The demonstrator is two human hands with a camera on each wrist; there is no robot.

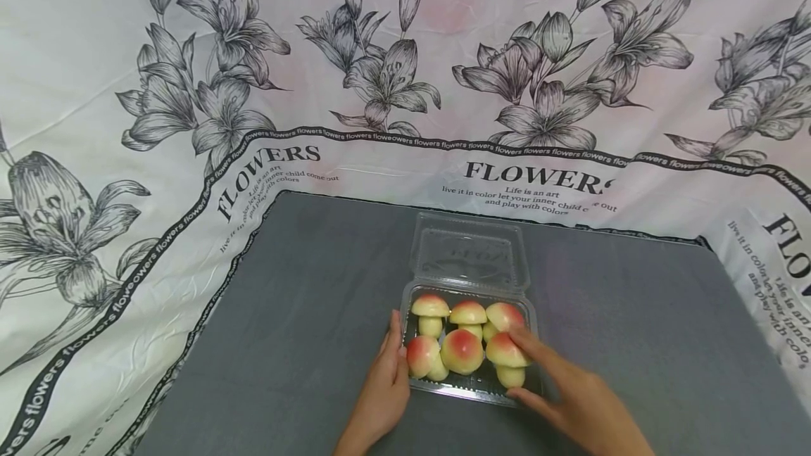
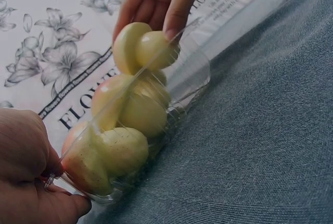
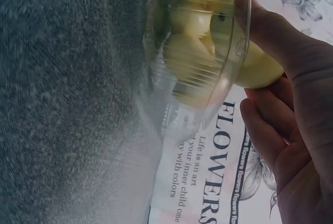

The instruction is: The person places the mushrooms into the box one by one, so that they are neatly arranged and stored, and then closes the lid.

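A clear plastic clamshell container (image 1: pixel 443 390) rests on the grey table with several mushrooms in two rows, pale yellow-green with red-tinted caps. My left hand (image 1: pixel 382 389) holds its left side; in the left wrist view the thumb and fingers pinch the rim at a corner. My right hand (image 1: pixel 579 389) pinches the front-right mushroom (image 1: pixel 505 352), fingers at the cap and thumb at the stem's end. That mushroom (image 2: pixel 156 49) rises above the rim in the left wrist view. In the right wrist view the thumb overlaps the container's wall (image 3: pixel 229 78).
The container's lid (image 1: pixel 469 248) lies folded back behind it, toward the far edge of the table (image 1: pixel 304 301). A white cloth (image 1: pixel 393 160) printed with flowers and lettering hangs around the table's back and sides.
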